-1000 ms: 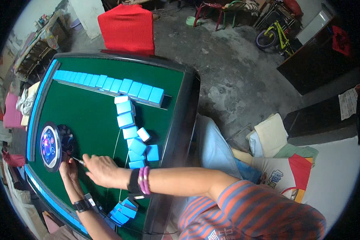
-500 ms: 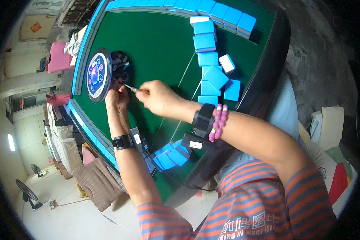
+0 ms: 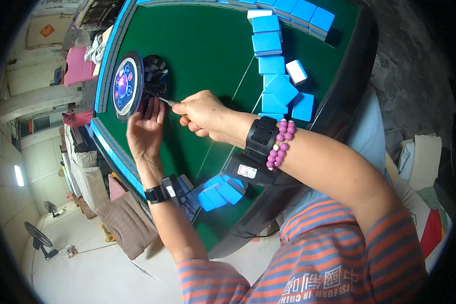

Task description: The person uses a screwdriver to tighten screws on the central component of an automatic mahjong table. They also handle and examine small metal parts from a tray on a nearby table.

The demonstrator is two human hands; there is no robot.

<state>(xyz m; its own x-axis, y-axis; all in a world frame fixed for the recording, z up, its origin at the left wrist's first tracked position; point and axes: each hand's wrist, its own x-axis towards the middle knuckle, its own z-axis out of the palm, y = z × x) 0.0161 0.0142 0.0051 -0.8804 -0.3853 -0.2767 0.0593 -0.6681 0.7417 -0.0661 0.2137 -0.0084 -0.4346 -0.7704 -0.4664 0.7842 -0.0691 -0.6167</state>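
My right hand [image 3: 202, 111] grips a screwdriver [image 3: 170, 103] whose thin metal shaft points left. Its tip reaches the dark mechanism [image 3: 155, 76] beneath the raised round control panel [image 3: 121, 87] of a mahjong table [image 3: 197, 55]. My left hand [image 3: 146, 133] is just below the panel. Its fingers are stretched out close together beside the mechanism and the screwdriver's tip, and the thumb side is by the panel's lower rim. I see nothing held in the left hand, though its thumb is partly hidden.
Blue-backed mahjong tiles [image 3: 281, 91] lie loosely on the right, with more tiles [image 3: 220, 192] near my left forearm. Tile rows line the far and left edges. A padded black rim [image 3: 334, 101] borders the table. Fans [image 3: 40, 238] and a draped chair [image 3: 126, 228] are at left.
My left hand's fingers have gone from curled together under the panel to stretched out. My right hand still holds the screwdriver at the mechanism. The whole view has shifted slightly.
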